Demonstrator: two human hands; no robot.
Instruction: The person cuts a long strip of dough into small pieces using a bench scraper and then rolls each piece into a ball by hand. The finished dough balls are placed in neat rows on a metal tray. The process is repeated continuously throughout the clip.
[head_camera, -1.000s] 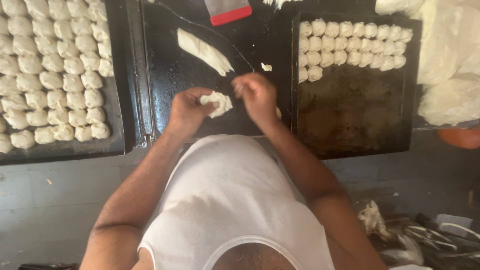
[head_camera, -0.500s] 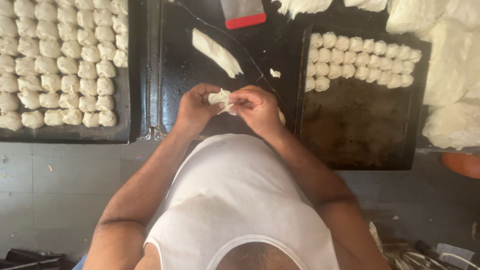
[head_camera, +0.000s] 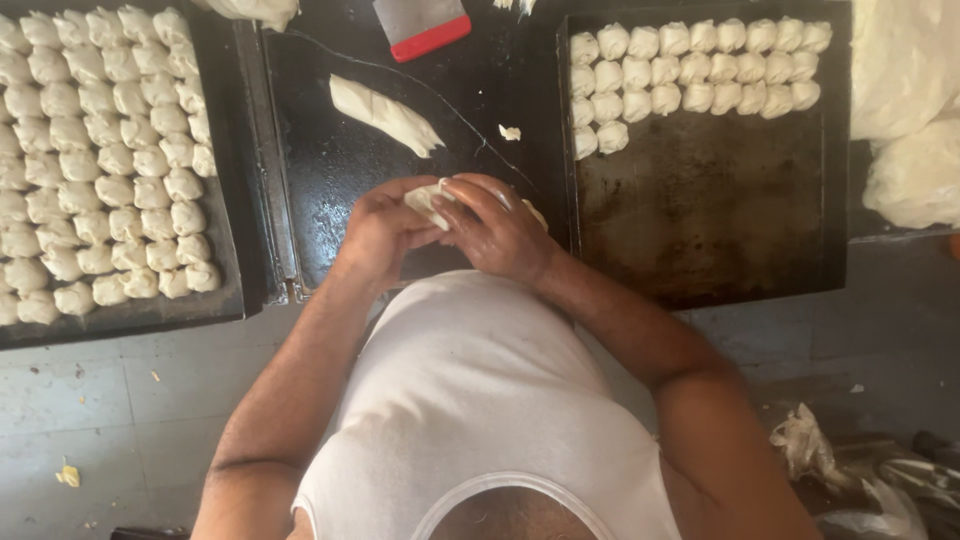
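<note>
While between both hands (head_camera: 445, 225), dough piece (head_camera: 424, 200) lengthwise left-right.

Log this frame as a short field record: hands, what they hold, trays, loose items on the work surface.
left hand: closed on dough piece
right hand: fingers on the same dough piece
left tray: nearly full of shaped dough pieces
right tray: pieces along the top rows only, rest bare
dough strip: lying on the dark work surface
scraper: red-edged, at top
</note>
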